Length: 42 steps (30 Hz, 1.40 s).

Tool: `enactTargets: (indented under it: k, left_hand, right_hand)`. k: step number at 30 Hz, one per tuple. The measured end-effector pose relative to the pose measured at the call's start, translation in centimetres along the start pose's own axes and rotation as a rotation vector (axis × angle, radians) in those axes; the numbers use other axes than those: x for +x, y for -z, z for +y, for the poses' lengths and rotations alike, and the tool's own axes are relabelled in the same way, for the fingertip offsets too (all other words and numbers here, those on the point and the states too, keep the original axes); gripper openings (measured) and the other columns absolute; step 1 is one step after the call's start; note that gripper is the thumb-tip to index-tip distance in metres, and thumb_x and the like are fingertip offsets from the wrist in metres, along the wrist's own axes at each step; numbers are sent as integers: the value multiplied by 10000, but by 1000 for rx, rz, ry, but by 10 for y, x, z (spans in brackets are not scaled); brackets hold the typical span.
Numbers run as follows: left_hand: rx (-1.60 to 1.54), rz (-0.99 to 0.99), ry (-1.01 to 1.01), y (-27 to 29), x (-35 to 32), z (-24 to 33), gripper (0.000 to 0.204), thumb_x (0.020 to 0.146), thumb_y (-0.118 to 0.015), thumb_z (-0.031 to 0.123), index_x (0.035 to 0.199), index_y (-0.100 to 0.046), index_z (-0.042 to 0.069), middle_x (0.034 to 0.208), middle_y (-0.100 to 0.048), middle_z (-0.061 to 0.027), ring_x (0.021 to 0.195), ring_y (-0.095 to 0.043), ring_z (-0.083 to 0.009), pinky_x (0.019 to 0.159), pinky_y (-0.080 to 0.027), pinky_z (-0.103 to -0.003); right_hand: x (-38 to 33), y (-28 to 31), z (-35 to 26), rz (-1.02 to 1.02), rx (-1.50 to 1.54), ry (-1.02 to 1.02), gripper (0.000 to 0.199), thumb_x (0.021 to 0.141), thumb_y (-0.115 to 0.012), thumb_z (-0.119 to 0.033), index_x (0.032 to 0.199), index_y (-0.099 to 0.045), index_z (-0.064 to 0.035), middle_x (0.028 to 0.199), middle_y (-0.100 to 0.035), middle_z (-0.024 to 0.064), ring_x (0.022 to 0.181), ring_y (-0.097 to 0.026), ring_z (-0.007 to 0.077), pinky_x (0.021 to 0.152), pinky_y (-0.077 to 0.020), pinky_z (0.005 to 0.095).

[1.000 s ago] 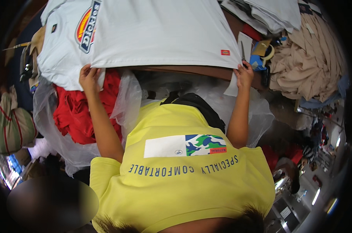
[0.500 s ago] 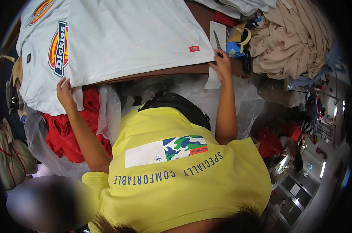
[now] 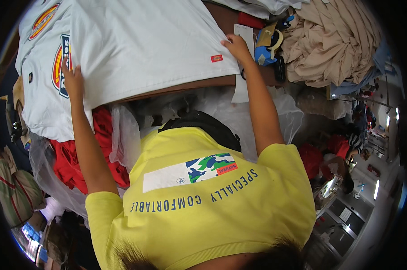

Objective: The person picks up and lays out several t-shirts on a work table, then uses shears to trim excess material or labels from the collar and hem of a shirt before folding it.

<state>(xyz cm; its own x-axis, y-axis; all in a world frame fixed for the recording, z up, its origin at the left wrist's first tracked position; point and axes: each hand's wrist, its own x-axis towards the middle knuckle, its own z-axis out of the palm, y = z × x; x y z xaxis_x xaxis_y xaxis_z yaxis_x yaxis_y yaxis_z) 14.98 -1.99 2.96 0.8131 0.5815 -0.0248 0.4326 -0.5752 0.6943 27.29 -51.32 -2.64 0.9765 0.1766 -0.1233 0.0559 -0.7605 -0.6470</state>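
A white T-shirt (image 3: 154, 45) lies flat on a brown table, with a small red label (image 3: 217, 58) near its hem. Under its left edge, more white shirt fabric (image 3: 41, 101) with an oval colored print hangs over the table's side. My left hand (image 3: 74, 82) is at the T-shirt's left edge, over the print, its thumb and fingers apart. At the right side edge, above the label, my right hand (image 3: 237, 47) has its fingers bent together on the fabric, seemingly pinching it. A dark scissor handle (image 3: 243, 74) shows beside my right forearm, on a white paper strip (image 3: 240, 92).
Right of the paper are a blue tape dispenser (image 3: 265, 54) with a tape roll and a black object (image 3: 280, 68). A large beige fabric heap (image 3: 329, 45) stands beyond. Below the table edge, red cloth (image 3: 68, 164) sits in clear plastic. People work farther right.
My left hand has moved up from the hem corner onto the shirt's left side. My right hand has left the scissors and shifted up and left to the T-shirt's right edge.
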Motion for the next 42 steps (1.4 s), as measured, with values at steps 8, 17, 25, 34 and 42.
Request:
enactTargets:
  k: [8,17,25,34,42]
  left_hand:
    - [123,-274,34,40,-149,-96,153,899,-480,130,910,-545,-8,730,-539,-109,673,-478,-156,643,-415,-275]
    - [554,-294,-63,29,-140,-42,216,793,-566,123,995,-569,47,841,-609,-189,800,-589,-355,686,-460,-420]
    - [364,-166,-184,-11,2,-4,453,852,-543,341,1176,-459,35,684,-593,-165,581,-613,-270,564,-462,-364]
    - [343,-527,156,55,-53,-68,376,709,-696,272,830,-570,-61,630,-571,-176,478,-581,-243,448,-448,-340]
    - [360,-65,-229,-65,-61,-34,317,686,-509,65,992,-493,-16,953,-525,-233,877,-510,-413,761,-423,-443]
  right_hand:
    - [-176,20,24,-177,-137,-259,250,760,-610,-166,957,-600,-14,900,-617,205,833,-591,361,732,-459,393]
    - [-156,3,-30,-346,-153,-167,221,780,-601,-259,809,-587,-40,842,-619,183,796,-598,350,692,-457,420]
    - [-34,-32,-104,-142,-245,95,480,765,-643,-406,1049,-576,-24,824,-617,178,748,-595,312,686,-466,369]
    - [-93,62,10,-286,154,-392,329,775,-665,-353,722,-585,-37,581,-509,26,499,-462,103,461,-373,259]
    - [-45,-32,-44,55,103,-31,444,703,-723,-298,1014,-582,-13,924,-617,158,840,-600,250,734,-475,325]
